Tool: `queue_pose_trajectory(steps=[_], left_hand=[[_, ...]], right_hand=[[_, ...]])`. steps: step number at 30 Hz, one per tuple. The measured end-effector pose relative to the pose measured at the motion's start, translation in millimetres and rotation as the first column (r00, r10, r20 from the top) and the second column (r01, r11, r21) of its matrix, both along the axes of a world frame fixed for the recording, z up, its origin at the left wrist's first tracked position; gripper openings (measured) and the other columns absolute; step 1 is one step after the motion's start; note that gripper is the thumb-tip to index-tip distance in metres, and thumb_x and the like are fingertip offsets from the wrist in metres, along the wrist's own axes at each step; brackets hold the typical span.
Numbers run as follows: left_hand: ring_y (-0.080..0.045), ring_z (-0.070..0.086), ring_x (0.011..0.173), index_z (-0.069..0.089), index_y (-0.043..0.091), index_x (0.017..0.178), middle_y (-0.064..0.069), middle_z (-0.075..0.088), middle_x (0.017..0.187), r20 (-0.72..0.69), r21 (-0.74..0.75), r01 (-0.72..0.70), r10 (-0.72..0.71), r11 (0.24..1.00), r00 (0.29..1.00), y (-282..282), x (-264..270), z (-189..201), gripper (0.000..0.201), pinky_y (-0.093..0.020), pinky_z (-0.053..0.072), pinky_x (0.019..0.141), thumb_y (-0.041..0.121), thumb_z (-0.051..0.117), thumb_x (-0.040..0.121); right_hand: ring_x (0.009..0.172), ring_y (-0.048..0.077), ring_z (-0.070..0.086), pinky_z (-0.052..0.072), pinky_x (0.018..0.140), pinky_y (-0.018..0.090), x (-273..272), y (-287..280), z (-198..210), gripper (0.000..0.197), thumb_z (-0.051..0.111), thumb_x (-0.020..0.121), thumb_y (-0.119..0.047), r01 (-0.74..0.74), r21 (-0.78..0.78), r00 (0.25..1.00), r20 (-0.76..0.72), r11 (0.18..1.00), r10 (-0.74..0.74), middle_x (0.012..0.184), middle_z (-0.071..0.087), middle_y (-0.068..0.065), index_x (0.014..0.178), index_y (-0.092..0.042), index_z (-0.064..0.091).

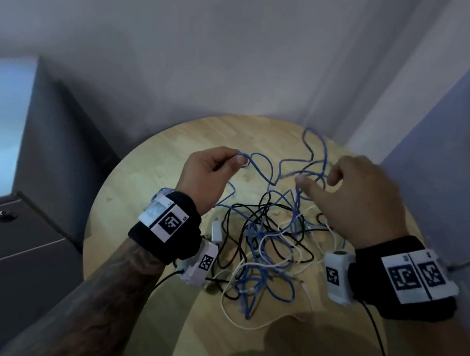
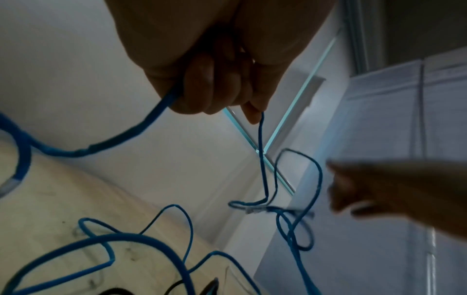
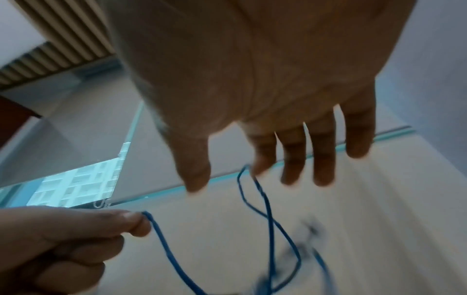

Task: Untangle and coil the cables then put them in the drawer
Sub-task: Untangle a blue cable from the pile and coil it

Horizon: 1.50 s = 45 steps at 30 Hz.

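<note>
A tangle of blue cable (image 1: 261, 163), black cable (image 1: 242, 207) and white cable (image 1: 276, 239) lies on a round wooden table (image 1: 173, 149). My left hand (image 1: 238, 159) is raised over the table's far left and pinches a strand of the blue cable (image 2: 141, 127) between thumb and fingertip (image 2: 255, 113); the strand also runs through its curled fingers. My right hand (image 1: 315, 180) hovers to the right, fingers spread and nearly straight. A lifted loop of the blue cable (image 3: 267, 209) hangs off its index fingertip (image 3: 260, 169). The picture around that hand is blurred.
A grey drawer unit with a round knob (image 1: 6, 216) stands left of the table, its fronts closed. Walls close in behind and on the right. A small white plug (image 1: 216, 230) lies in the tangle. Black leads trail from both wrist cameras.
</note>
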<state>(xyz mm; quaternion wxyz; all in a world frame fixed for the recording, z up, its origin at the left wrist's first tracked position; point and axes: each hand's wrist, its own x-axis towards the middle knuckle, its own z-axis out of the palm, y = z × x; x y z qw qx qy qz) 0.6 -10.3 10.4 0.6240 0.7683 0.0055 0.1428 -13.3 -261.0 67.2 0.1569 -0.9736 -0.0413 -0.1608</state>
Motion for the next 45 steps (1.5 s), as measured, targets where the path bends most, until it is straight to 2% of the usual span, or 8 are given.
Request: queue_pose_trajectory(steps=[3, 8, 20, 28, 31, 35, 39, 45], left_hand=[[-0.012, 0.07, 0.098, 0.082, 0.012, 0.107, 0.003, 0.08, 0.101, 0.027, 0.027, 0.077, -0.078, 0.997, 0.997, -13, -5, -1, 0.014, -0.035, 0.054, 0.097, 0.017, 0.072, 0.1], [-0.017, 0.064, 0.078, 0.081, 0.013, 0.107, -0.001, 0.076, 0.088, 0.071, 0.095, 0.202, -0.209, 0.975, 0.975, -22, -11, -5, 0.014, -0.034, 0.054, 0.074, 0.017, 0.069, 0.102], [-0.016, 0.042, 0.059, 0.074, 0.018, 0.08, 0.0, 0.047, 0.062, -0.343, 0.322, 0.405, -0.293, 0.856, 0.893, 35, -2, -36, 0.028, -0.03, 0.039, 0.062, 0.038, 0.071, 0.099], [-0.02, 0.063, 0.091, 0.067, 0.034, 0.125, 0.003, 0.064, 0.109, -0.287, 0.227, 0.239, -0.17, 0.944, 0.943, 53, 1, -31, 0.03, -0.037, 0.049, 0.083, 0.043, 0.072, 0.097], [-0.022, 0.059, 0.08, 0.069, 0.022, 0.099, 0.0, 0.064, 0.09, -0.303, 0.435, 0.196, -0.062, 0.879, 0.951, 57, 3, -32, 0.025, -0.036, 0.048, 0.076, 0.046, 0.067, 0.1], [-0.016, 0.032, 0.056, 0.055, 0.012, 0.079, 0.003, 0.042, 0.066, -0.319, 0.111, 0.305, -0.257, 0.946, 0.912, 27, -1, -27, 0.043, -0.027, 0.031, 0.054, 0.048, 0.061, 0.102], [-0.014, 0.022, 0.051, 0.049, 0.013, 0.082, 0.0, 0.032, 0.065, -0.214, -0.366, 0.374, -0.468, 0.852, 0.857, 0, -7, -21, 0.038, -0.025, 0.024, 0.049, 0.039, 0.051, 0.11], [-0.009, 0.022, 0.047, 0.051, 0.019, 0.083, 0.004, 0.031, 0.063, -0.125, -0.658, 0.367, -0.576, 0.658, 0.808, 6, -7, -13, 0.039, -0.025, 0.024, 0.046, 0.046, 0.045, 0.111]], right_hand=[[0.091, 0.031, 0.054, 0.041, 0.08, 0.046, -6, 18, -1, 0.041, 0.071, 0.093, -0.055, -0.23, 0.197, 0.933, 0.324, 0.953, 0.158, 0.093, 0.06, 0.003, 0.09, -0.016, 0.061], [0.081, 0.016, 0.062, 0.048, 0.075, 0.038, -8, 44, -34, 0.017, 0.065, 0.105, -0.037, -0.402, 0.532, 0.897, 0.063, 0.745, 0.439, 0.086, 0.069, -0.003, 0.102, -0.022, 0.071], [0.074, 0.002, 0.061, 0.048, 0.077, 0.025, 45, -29, -19, 0.02, 0.063, 0.102, -0.026, -0.241, 0.748, 0.898, 0.413, 0.618, -0.149, 0.076, 0.068, -0.01, 0.09, -0.015, 0.075], [0.076, 0.022, 0.061, 0.049, 0.072, 0.04, 59, -62, -61, 0.023, 0.061, 0.099, -0.034, -0.037, 0.639, 0.968, 0.215, 0.768, -0.133, 0.077, 0.067, 0.004, 0.091, -0.016, 0.073], [0.093, 0.036, 0.064, 0.049, 0.078, 0.043, 58, -72, -61, 0.022, 0.057, 0.097, -0.034, 0.085, 0.448, 0.98, 0.121, 0.89, -0.155, 0.095, 0.071, 0.007, 0.1, -0.019, 0.073], [0.121, 0.045, 0.055, 0.044, 0.102, 0.054, 33, -28, -56, 0.047, 0.058, 0.078, -0.009, -0.142, 0.051, 0.889, 0.446, 0.989, 0.104, 0.134, 0.064, 0.017, 0.123, -0.012, 0.073], [0.142, 0.036, 0.047, 0.028, 0.118, 0.058, 3, 39, -48, 0.049, 0.062, 0.083, -0.009, -0.549, -0.023, 0.778, 0.349, 0.835, 0.522, 0.146, 0.062, 0.006, 0.131, -0.015, 0.069], [0.12, 0.022, 0.062, 0.028, 0.12, 0.051, -1, 49, -73, 0.031, 0.071, 0.098, -0.027, -0.614, 0.127, 0.786, 0.185, 0.779, 0.59, 0.113, 0.071, -0.008, 0.128, -0.02, 0.065]])
